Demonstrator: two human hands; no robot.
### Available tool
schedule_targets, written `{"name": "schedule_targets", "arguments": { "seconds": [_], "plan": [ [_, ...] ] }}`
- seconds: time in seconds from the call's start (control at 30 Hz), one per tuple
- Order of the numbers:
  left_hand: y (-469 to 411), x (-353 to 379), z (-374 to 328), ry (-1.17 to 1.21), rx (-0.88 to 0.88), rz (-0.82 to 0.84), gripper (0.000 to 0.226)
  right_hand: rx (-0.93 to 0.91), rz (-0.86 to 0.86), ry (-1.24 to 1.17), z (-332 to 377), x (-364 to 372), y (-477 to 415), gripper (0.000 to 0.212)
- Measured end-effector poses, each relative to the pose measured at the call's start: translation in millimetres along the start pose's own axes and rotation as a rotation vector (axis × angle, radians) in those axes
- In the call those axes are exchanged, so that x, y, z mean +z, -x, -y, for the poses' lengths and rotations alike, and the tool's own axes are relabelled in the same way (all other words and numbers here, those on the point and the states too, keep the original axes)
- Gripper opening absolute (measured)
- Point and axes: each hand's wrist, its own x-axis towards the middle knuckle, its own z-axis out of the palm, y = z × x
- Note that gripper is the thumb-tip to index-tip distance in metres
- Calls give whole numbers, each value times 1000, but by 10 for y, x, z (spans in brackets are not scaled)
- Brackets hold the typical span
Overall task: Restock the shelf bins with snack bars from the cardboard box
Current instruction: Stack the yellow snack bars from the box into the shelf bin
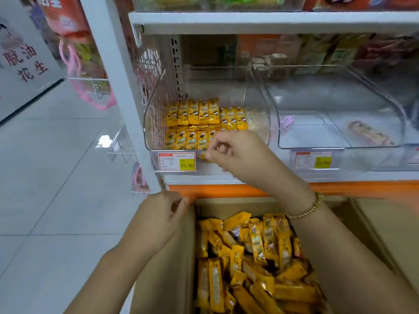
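Observation:
A clear shelf bin [152, 123] holds two rows of yellow snack bars [195, 112] standing side by side. Below it an open cardboard box [179, 257] is heaped with loose yellow snack bars [256, 257]. My left hand [158, 218] grips the box's left wall at its top corner. My right hand [235, 150] hovers at the bin's front lip with its fingers curled. They pinch a snack bar [203, 155], of which only a yellow sliver shows under the fingertips.
A price tag [176, 161] reading 15.80 hangs under the bin. To the right a second clear bin [340, 141] holds a single wrapped bar [367, 133]. A white shelf post [127, 105] stands left of the bin, with pink bags [90, 94] hanging beyond it.

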Motion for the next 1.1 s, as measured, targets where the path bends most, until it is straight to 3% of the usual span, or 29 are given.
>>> {"name": "schedule_targets", "arguments": {
  "seconds": [0.17,0.3,0.4,0.6,0.8,0.9,0.97,1.0,1.1],
  "plan": [
    [323,377,131,-170,-131,356,21,111,315,87,-429,623,674,11],
    [550,677,38,-206,-234,499,29,296,659,152,-756,1082,1207,69],
    [594,723,37,-226,-253,570,28,294,752,198,-808,1342,1566,94],
    [555,692,54,-358,-280,602,30,216,524,313,-865,1688,1813,73],
    [561,572,-206,-432,-253,690,25,73,499,450,-786,1699,1710,53],
    [523,513,-253,-394,-273,725,15,83,387,414,-818,1543,1560,43],
    [497,467,-267,-333,-273,727,8,149,305,268,-860,1401,1432,41],
    [486,435,-284,-289,-267,712,9,189,265,178,-876,1318,1370,40],
    [431,346,-296,-97,-257,630,51,285,211,-43,-862,952,1211,36]
  ]
}}
